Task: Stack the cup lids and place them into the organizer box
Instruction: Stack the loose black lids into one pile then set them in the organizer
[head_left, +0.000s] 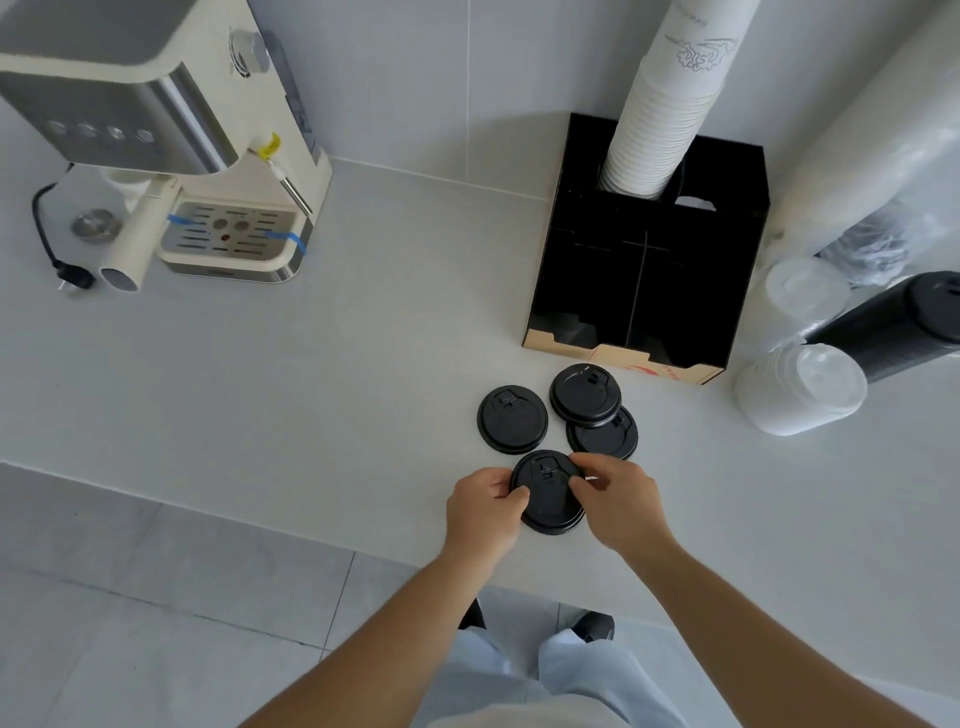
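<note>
A small stack of black cup lids (548, 496) sits near the counter's front edge, gripped on its left rim by my left hand (483, 506) and on its right rim by my right hand (621, 499). Beyond it lie three loose black lids: one alone (511, 420), and one (585, 395) resting partly on top of another (605, 435). The black organizer box (727, 312) stands behind them, its front compartments split by a divider, with a tall stack of white paper cups (670, 98) in its back left slot.
A cream espresso machine (171, 140) with a power cord stands at the back left. Right of the organizer lie bagged sleeves of white lids (800, 387), a black lid sleeve (898, 327) and white cup sleeves. The counter edge runs just below my hands.
</note>
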